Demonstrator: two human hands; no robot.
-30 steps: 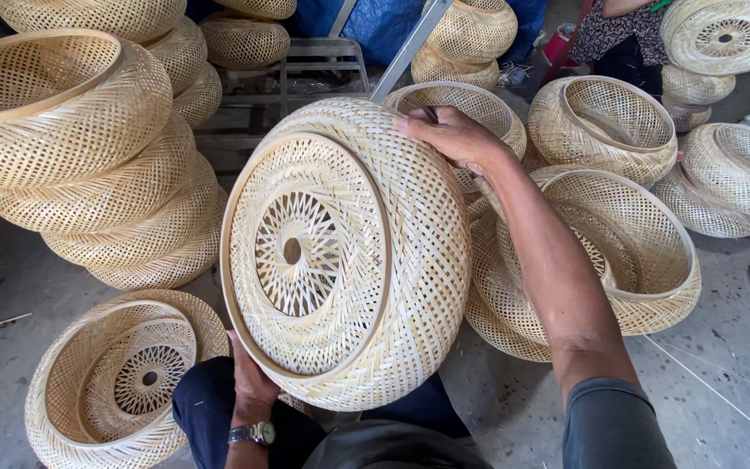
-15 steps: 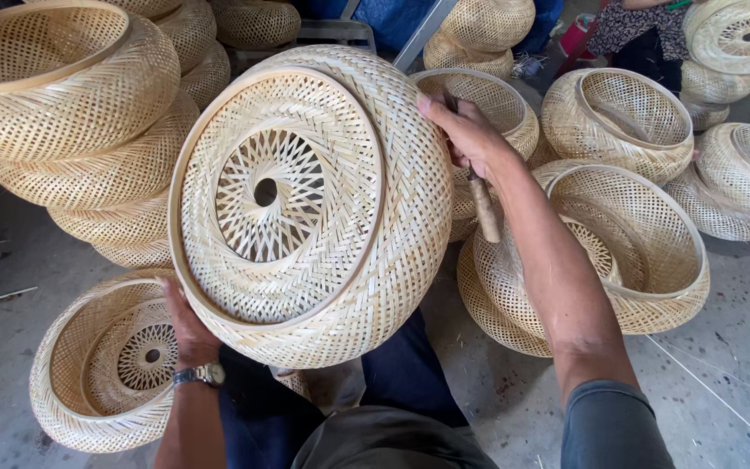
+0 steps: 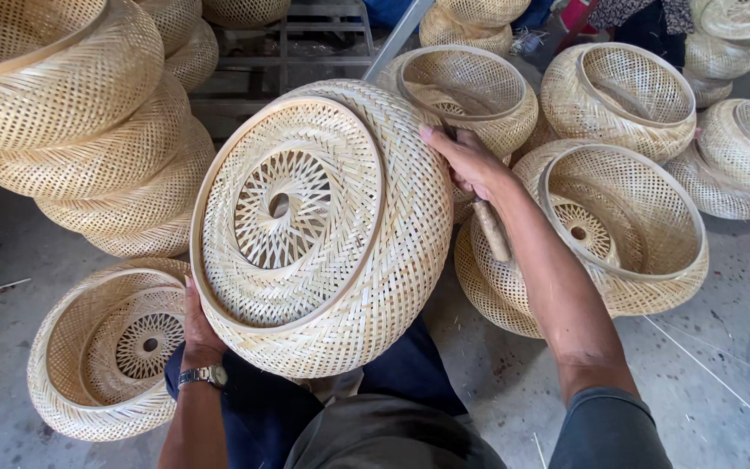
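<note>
Grey concrete floor forms the work surface; it carries woven bamboo baskets on every side, and no packages, labels or signs are visible.

Head view:

1. Held item. A large round woven basket rests on the person's lap, tilted on its side so that the open rim and the spoked centre of the base face the camera. This tilt presents the interior and the rim band to view, apparently for inspection.

2. Left hand. Positioned at the lower left rim of the basket, fingers closed around the edge from beneath; only the thumb side shows. It carries the weight. A wristwatch sits on that wrist.

3. Right hand. Laid on the upper right flank of the basket, fingers curled, steadying it against rolling. A wooden handle projects below the palm; the hand appears to grip this tool, but the working end is hidden.

4. Surroundings. A stack of baskets stands at the left, nested bowl over bowl. One open basket lies on the floor just beside the left knee. Another open basket sits under the right forearm, and further ones lie behind. A metal frame stands at the top centre.
</note>
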